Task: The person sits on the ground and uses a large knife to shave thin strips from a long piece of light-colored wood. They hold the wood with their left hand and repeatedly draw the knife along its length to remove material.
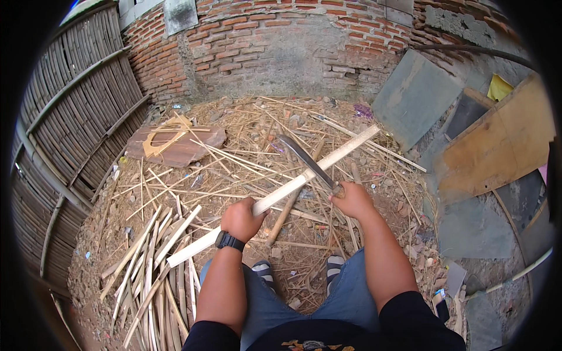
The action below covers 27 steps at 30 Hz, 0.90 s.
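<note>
The left hand is clenched around a pale wooden strip that slants through the centre of the frame from lower left to upper right, while the right hand grips the handle of a machete whose blade crosses the strip. Below them, loose thin sticks and a round brown stick clutter the ground near the sandalled feet, with a heap of split strips at lower left and a rusty brown sheet at upper left. A bamboo fence closes off the left, a brick wall the top, and leaning panels crowd the right.
</note>
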{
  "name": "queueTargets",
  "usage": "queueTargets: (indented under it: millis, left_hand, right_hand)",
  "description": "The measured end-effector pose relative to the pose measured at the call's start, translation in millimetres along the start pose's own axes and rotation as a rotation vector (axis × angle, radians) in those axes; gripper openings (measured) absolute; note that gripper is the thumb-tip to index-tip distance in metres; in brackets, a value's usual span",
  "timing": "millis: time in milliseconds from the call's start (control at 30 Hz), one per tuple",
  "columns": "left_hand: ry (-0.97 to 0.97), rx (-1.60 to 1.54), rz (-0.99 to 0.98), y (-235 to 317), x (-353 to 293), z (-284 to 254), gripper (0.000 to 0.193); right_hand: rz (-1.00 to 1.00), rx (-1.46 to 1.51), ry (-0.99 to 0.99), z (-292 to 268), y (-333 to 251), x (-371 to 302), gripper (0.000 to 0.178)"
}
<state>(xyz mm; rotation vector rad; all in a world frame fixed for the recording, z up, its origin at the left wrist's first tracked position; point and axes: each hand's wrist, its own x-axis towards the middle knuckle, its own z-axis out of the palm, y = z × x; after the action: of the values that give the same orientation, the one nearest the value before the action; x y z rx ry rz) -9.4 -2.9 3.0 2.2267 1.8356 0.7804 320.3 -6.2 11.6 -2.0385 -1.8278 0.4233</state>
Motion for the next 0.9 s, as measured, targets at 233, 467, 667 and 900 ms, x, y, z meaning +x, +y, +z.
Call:
queueTargets:
  millis: [233, 467, 667, 900]
  left_hand:
    - [-0.043, 0.044, 0.014, -1.1, -0.5, 2.9, 0.039]
    - [-0.055, 0.028, -0.011, 5.3, -0.8, -2.1, 0.040]
    - [-0.074, 0.049, 0.011, 6.6, -1.2, -3.8, 0.040]
    - [-0.059, 0.070, 0.027, 3.2, -0.6, 4.4, 0.040]
  right_hand:
    - [-0.188, -0.159, -0.151, 10.3, -24.2, -20.1, 0.056]
    - [0.025, 0.011, -0.007, -1.5, -5.6, -2.1, 0.053]
    - [-0.091, -0.075, -0.099, 15.6, -0.8, -5.0, 0.055]
    - [-0.084, -0.087, -0.121, 9.6, -15.1, -6.1, 0.059]
